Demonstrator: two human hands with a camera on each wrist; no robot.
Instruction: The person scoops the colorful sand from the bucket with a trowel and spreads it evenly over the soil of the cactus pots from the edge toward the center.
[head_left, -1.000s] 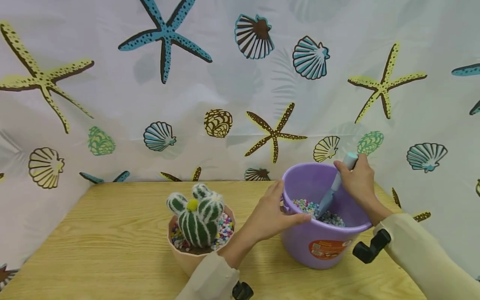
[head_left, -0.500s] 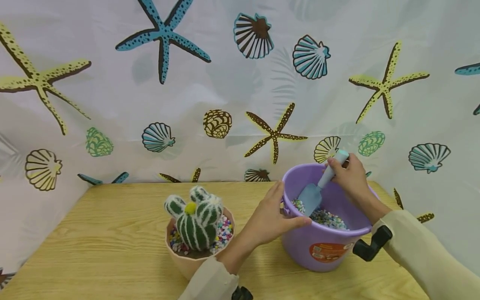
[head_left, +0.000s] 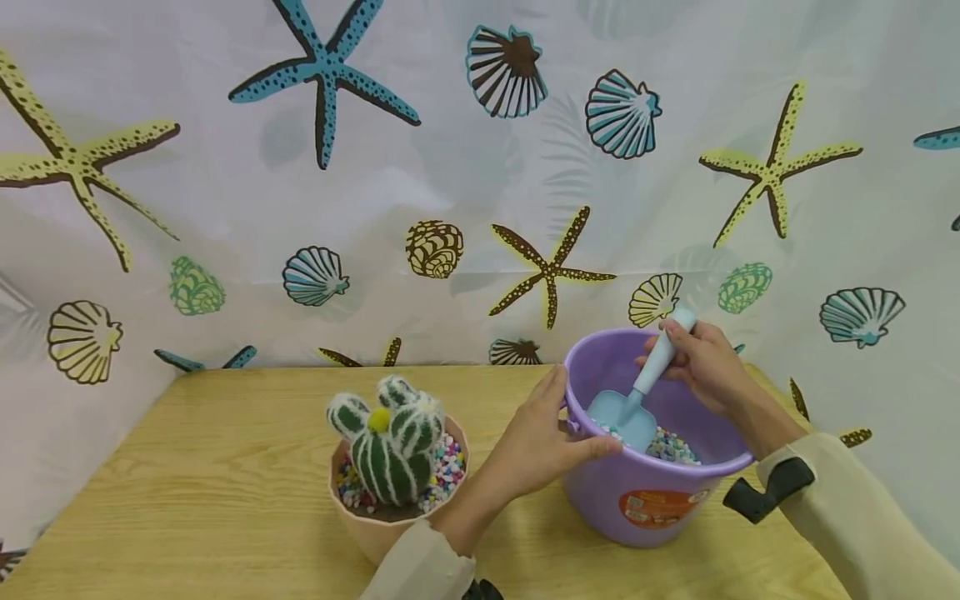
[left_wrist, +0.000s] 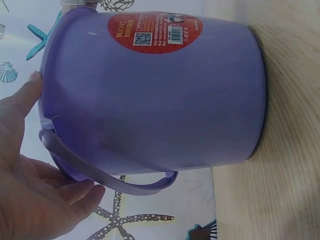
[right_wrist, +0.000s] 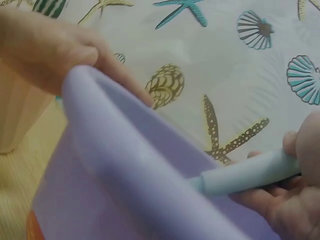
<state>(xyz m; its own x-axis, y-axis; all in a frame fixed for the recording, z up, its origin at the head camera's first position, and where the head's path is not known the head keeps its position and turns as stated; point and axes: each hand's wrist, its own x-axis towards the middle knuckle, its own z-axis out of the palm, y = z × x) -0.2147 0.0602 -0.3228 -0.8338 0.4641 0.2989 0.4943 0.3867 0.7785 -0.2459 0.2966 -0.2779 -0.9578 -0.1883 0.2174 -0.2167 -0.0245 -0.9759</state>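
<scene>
Backdrop cloth point(head_left: 442, 142), starfish and shell print, at twelve o'clock. Surface point(head_left: 225, 492), wood-grain, below it. Bucket point(head_left: 588, 487), purple, upright at four o'clock on the surface. Pot point(head_left: 375, 533), peach, at seven o'clock, bearing a green-and-white cactus point(head_left: 393, 462) among coloured pebbles point(head_left: 450, 458). Hands, two: left hand point(head_left: 528, 450) holds the bucket's rim at its nine o'clock; right hand point(head_left: 708, 367) grasps the scoop handle. Scoop point(head_left: 656, 362), pale blue, inside the bucket, blade toward eight o'clock. Loose pebbles point(head_left: 672, 447), multicoloured, at the bucket's six o'clock, beside the blade.
</scene>
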